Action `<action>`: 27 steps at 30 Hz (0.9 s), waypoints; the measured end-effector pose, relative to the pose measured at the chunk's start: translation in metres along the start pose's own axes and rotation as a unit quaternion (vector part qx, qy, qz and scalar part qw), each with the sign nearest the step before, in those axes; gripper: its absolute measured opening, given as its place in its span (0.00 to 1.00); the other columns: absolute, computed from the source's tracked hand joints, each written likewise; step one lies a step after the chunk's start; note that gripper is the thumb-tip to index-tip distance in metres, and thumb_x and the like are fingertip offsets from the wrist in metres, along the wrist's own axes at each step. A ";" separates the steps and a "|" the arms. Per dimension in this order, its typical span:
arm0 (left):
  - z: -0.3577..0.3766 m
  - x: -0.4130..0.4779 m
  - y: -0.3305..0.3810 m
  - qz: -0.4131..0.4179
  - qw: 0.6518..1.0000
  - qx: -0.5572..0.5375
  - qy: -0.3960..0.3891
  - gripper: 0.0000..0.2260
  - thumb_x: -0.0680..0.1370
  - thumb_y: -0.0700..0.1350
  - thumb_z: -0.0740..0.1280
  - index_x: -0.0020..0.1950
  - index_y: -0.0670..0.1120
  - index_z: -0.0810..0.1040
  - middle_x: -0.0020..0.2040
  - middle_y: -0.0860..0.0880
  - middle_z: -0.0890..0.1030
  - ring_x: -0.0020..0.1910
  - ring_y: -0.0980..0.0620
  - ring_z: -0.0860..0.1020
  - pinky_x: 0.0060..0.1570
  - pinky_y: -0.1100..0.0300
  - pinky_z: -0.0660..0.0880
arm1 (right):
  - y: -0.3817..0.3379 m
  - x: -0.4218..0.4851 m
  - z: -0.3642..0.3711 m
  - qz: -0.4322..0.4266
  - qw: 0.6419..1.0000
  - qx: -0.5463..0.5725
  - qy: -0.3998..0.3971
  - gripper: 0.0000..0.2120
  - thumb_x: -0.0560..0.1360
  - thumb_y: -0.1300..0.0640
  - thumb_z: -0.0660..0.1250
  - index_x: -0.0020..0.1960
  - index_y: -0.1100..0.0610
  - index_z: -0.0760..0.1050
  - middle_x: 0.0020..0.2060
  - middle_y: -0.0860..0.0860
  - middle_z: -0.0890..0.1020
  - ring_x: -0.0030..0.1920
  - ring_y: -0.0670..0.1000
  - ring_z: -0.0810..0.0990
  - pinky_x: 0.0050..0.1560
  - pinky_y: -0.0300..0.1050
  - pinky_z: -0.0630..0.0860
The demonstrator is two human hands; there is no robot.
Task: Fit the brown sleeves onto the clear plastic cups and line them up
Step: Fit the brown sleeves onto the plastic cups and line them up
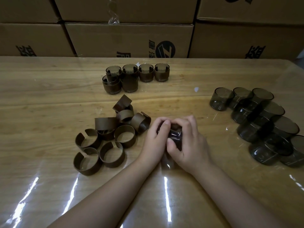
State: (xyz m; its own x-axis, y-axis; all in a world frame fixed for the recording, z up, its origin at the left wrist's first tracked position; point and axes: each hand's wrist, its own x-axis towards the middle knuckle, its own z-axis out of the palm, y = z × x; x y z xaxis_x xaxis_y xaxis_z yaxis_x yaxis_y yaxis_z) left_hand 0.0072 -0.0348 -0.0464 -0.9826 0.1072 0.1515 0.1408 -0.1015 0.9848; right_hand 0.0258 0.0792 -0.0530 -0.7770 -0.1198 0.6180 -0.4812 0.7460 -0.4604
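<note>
I am watching two bare hands working together at the middle of a wooden counter (49,83) covered with a shiny clear film. The left hand (154,137) and the right hand (187,142) are both curling their fingers around one smoky clear cup (175,135), grasping it from either side, with a brown sleeve (174,126) sitting at its top between the fingertips. How far the sleeve is seated, I cannot tell.

Just to the left of this grip, a loose pile of brown sleeves (108,134) is lying on the counter. I am counting about nine open-sided rings, some flat, some tipped on edge and leaning on each other.

Beyond the grip, farther from me, six finished cups (136,76) are standing upright, each wearing a brown sleeve. Four are forming a back row side by side, and two are standing in front of the row's left end, touching them. Each cup looks empty.

Well to the right of the grip, a cluster of bare smoky cups (259,119) is resting on the counter. I am counting roughly ten, though they overlap and the nearest ones are running off the edge of view. Nothing shows inside them.

Stacked cardboard boxes (128,38) are rising behind the counter.
</note>
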 end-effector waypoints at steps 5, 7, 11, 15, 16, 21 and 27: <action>0.000 -0.003 -0.006 0.055 0.995 0.074 0.031 0.10 0.74 0.55 0.60 0.49 0.53 0.75 0.47 0.51 0.79 0.46 0.60 0.78 0.49 0.66 0.73 | -0.004 0.000 0.004 0.106 0.988 0.114 -0.004 0.21 0.73 0.42 0.54 0.59 0.54 0.69 0.53 0.50 0.74 0.48 0.43 0.74 0.43 0.37 0.71; 0.000 -0.004 -0.009 0.096 0.986 0.127 0.045 0.10 0.74 0.57 0.57 0.51 0.56 0.73 0.49 0.51 0.78 0.49 0.62 0.77 0.49 0.70 0.71 | -0.007 0.000 0.006 0.170 0.965 0.198 -0.004 0.16 0.71 0.40 0.54 0.54 0.46 0.68 0.52 0.46 0.77 0.50 0.41 0.76 0.47 0.34 0.71; 0.001 -0.006 -0.011 0.170 0.961 0.212 0.054 0.15 0.75 0.53 0.58 0.56 0.46 0.75 0.51 0.52 0.74 0.50 0.66 0.73 0.50 0.74 0.67 | -0.008 0.003 0.009 0.307 0.888 0.341 -0.017 0.11 0.70 0.41 0.55 0.49 0.44 0.69 0.45 0.44 0.80 0.49 0.45 0.79 0.53 0.49 0.76; 0.004 -0.009 -0.007 0.166 0.949 0.260 0.063 0.21 0.74 0.55 0.59 0.57 0.41 0.76 0.51 0.52 0.73 0.49 0.62 0.72 0.48 0.71 0.69 | -0.003 0.009 0.006 0.383 0.836 0.385 -0.084 0.14 0.68 0.41 0.54 0.48 0.45 0.72 0.42 0.46 0.80 0.44 0.44 0.79 0.41 0.44 0.75; 0.004 -0.010 -0.005 0.163 0.946 0.274 0.063 0.22 0.73 0.56 0.59 0.58 0.42 0.76 0.51 0.52 0.72 0.50 0.60 0.72 0.47 0.68 0.70 | -0.004 0.010 0.004 0.403 0.817 0.401 -0.097 0.14 0.70 0.40 0.54 0.47 0.46 0.73 0.37 0.44 0.80 0.38 0.40 0.78 0.34 0.38 0.73; 0.007 -0.015 0.000 0.199 0.912 0.353 0.064 0.24 0.72 0.57 0.61 0.60 0.41 0.75 0.52 0.47 0.73 0.52 0.50 0.74 0.43 0.59 0.71 | -0.002 0.015 -0.006 0.461 0.737 0.473 -0.144 0.21 0.78 0.41 0.52 0.37 0.53 0.71 0.24 0.48 0.70 0.20 0.43 0.67 0.16 0.34 0.58; 0.006 -0.014 -0.004 0.252 0.898 0.360 0.037 0.26 0.70 0.56 0.66 0.65 0.50 0.67 0.55 0.47 0.73 0.55 0.52 0.71 0.52 0.62 0.70 | 0.003 0.015 -0.009 0.458 0.705 0.518 -0.157 0.26 0.79 0.41 0.50 0.37 0.53 0.80 0.32 0.54 0.80 0.32 0.51 0.77 0.29 0.39 0.70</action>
State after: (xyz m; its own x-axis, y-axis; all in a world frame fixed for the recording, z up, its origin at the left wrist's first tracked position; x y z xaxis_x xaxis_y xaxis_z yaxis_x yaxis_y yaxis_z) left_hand 0.0214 -0.0297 -0.0521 -0.7742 0.1584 0.6128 0.5849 0.5489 0.5971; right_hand 0.0163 0.0856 -0.0395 -0.9280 -0.1586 -0.3373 0.3685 -0.2558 -0.8937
